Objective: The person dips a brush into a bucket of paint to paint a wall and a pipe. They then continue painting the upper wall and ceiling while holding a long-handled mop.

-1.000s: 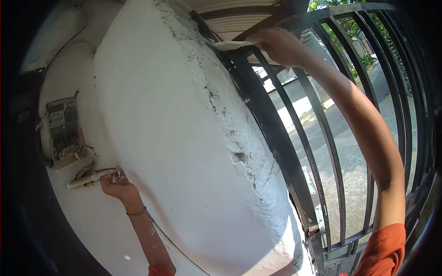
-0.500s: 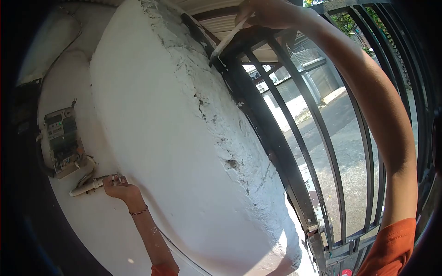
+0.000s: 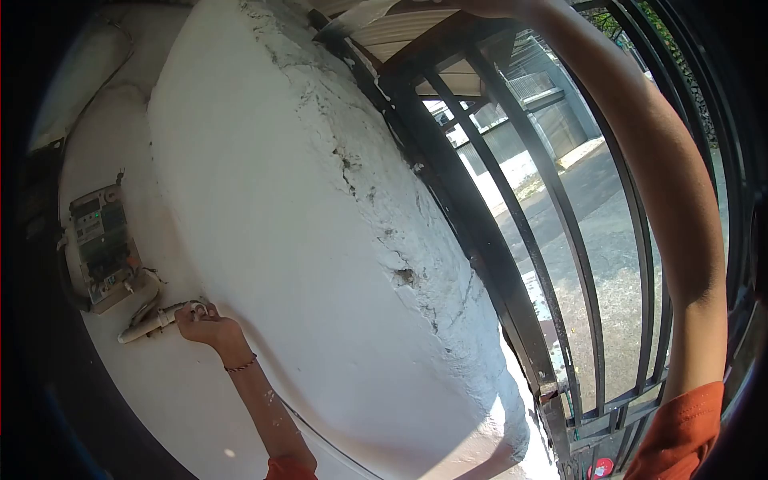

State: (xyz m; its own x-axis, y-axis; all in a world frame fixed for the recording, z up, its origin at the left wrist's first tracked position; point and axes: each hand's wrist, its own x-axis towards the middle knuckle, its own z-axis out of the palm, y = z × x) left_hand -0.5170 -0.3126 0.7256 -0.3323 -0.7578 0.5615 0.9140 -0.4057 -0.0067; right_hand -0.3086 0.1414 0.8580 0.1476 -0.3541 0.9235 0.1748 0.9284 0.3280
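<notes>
My left hand (image 3: pixel 210 324) is closed around the upper end of a white plastic pipe (image 3: pixel 148 326) on the white wall (image 3: pixel 240 200), below an electricity meter (image 3: pixel 104 244). At the top edge of the view, my right hand (image 3: pixel 488 6) is partly cut off. From it a putty knife (image 3: pixel 352 19) with a flat, pale-smeared blade points left. The blade's tip lies by the top of the dark metal gate post (image 3: pixel 456 200), where the rough, cracked wall edge (image 3: pixel 376 208) meets it.
A black barred gate (image 3: pixel 552 176) stands on the right, with a sunlit street (image 3: pixel 592 216) behind it. A thin cable (image 3: pixel 320 436) runs down the wall below my left forearm. Low behind the gate is a red round object (image 3: pixel 602 466).
My right hand has moved up and left with the putty knife, its blade lifting from the gate post's top corner and turning flatter to view. My left hand stays on the pipe.
</notes>
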